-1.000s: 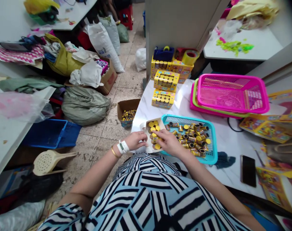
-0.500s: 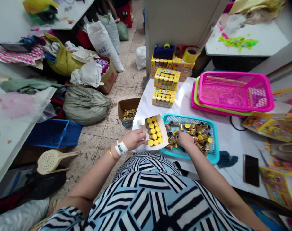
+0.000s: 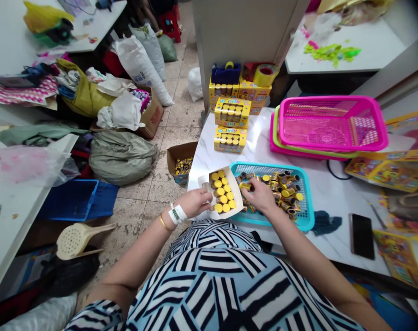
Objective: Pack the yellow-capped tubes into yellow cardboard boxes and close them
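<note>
My left hand [image 3: 197, 202] is closed on the near left edge of an open carton [image 3: 235, 195], tilted at the table's edge. Rows of small yellow-capped tubs [image 3: 220, 192] stand inside it, caps facing up. Over the left part of a turquoise basket [image 3: 307, 193] is my right hand [image 3: 260, 196], its fingers closed on a small yellow-and-dark tub [image 3: 246, 186]. Many similar tubs [image 3: 284, 191] lie jumbled in the basket beneath and beside that hand. The fingertips of my right hand are partly hidden.
Packed yellow boxes [image 3: 231, 138] stand stacked behind the carton, with a tape dispenser [image 3: 226, 73] on the rear ones. Stacked pink and green baskets [image 3: 333, 124] lie at back right. A phone [image 3: 362, 235] rests at right. On the floor, a cardboard box [image 3: 181, 158] holds more tubs.
My right hand has risen slightly and shifted left in the basket, and a tub now shows at its fingers. My left hand still holds the carton. The whole view has shifted a little.
</note>
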The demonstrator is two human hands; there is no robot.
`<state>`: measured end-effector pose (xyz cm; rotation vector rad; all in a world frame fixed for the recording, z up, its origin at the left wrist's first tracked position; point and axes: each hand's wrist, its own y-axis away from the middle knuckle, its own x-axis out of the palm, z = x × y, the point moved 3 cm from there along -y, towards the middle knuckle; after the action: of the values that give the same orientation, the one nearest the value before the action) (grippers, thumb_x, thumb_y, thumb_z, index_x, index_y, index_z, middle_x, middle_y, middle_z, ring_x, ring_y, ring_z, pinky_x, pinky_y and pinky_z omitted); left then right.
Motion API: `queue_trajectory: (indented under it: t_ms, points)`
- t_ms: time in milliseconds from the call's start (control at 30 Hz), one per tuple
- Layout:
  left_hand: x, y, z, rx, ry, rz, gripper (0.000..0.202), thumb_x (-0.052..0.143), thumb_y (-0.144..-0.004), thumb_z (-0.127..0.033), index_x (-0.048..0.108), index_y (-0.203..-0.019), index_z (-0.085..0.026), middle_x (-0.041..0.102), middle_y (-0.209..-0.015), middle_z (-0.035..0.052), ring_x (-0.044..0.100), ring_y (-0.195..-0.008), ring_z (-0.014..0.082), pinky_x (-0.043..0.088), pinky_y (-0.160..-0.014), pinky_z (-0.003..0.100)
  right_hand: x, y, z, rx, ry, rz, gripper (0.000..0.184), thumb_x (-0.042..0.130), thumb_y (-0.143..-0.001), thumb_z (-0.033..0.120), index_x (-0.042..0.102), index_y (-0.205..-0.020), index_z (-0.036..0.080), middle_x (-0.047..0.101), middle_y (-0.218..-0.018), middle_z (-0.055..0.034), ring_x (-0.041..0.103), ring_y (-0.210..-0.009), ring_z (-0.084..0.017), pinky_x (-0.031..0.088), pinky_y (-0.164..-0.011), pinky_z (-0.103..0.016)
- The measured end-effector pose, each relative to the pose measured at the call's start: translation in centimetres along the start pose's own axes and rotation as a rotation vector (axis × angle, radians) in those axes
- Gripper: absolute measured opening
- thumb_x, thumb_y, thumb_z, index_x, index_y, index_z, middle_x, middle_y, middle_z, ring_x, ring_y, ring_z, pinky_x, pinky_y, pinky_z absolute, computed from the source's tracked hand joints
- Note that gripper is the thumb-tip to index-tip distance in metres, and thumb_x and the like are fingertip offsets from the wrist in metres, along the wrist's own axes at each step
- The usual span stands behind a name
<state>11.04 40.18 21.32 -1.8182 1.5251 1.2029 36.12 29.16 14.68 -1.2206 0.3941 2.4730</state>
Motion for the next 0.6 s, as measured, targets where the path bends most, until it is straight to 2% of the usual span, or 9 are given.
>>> queue_trajectory:
  t_ms: [133,233,367,433,533,600]
  points:
    - [0.4,-0.6,0.9,0.003,0.012,0.039,0.016,0.059,-0.09,-0.033,0.059,-0.092,-0.017,0.059,-0.089,0.0041,0.057,-0.076,0.0151,0.044,-0.07,0.025,3.0,-0.3,-3.8,0.194,-0.093,0.139,0.031,0.059,-0.073,0.047,0.061,-0.087,0.019,0.06,-0.066,0.0009,0.053,-0.061,-0.016,0.039,-0.059,-0.025]
    - [0.4,-0.5,1.4,-0.008,-0.04,0.104,0.02,0.059,-0.089,-0.036,0.06,-0.095,-0.017,0.06,-0.09,0.0046,0.059,-0.077,0.0158,0.045,-0.07,0.026,4.3,1.1,-5.6,0.238,0.049,0.134,0.032,0.056,-0.078,0.045,0.062,-0.094,0.018,0.063,-0.077,-0.003,0.057,-0.07,-0.019,0.041,-0.065,-0.027]
    - [-0.2,-0.5,1.3,0.002,-0.172,0.208,0.022,0.063,-0.087,-0.036,0.061,-0.1,-0.019,0.062,-0.09,0.0055,0.06,-0.075,0.0181,0.043,-0.064,0.027,5.0,3.1,-3.9,0.039,0.456,0.18,0.027,0.058,-0.08,0.037,0.066,-0.095,0.017,0.063,-0.102,-0.014,0.056,-0.099,-0.027,0.041,-0.082,-0.034]
    - [-0.4,-0.6,1.2,0.025,-0.221,0.241,0.022,0.064,-0.085,-0.036,0.062,-0.099,-0.019,0.062,-0.09,0.0059,0.061,-0.074,0.0192,0.042,-0.062,0.028,4.9,3.0,-2.6,-0.032,0.543,0.226,0.024,0.058,-0.079,0.03,0.067,-0.096,0.015,0.062,-0.104,-0.0159,0.055,-0.103,-0.029,0.04,-0.086,-0.036]
    - [-0.6,-0.8,1.3,0.04,-0.207,0.219,0.021,0.061,-0.087,-0.039,0.062,-0.096,-0.019,0.061,-0.088,0.0055,0.06,-0.073,0.0184,0.041,-0.063,0.027,3.4,1.5,-1.6,0.004,0.489,0.247,0.029,0.056,-0.079,0.023,0.065,-0.104,0.014,0.065,-0.101,-0.0144,0.058,-0.099,-0.027,0.042,-0.085,-0.035]
    - [-0.5,-0.7,1.5,0.044,-0.134,0.151,0.024,0.057,-0.09,-0.042,0.062,-0.096,-0.019,0.06,-0.09,0.0053,0.059,-0.075,0.017,0.043,-0.066,0.026,1.4,0.6,-1.3,0.09,0.344,0.166,0.032,0.058,-0.077,0.026,0.062,-0.107,0.016,0.066,-0.097,-0.0119,0.061,-0.092,-0.025,0.045,-0.08,-0.034]
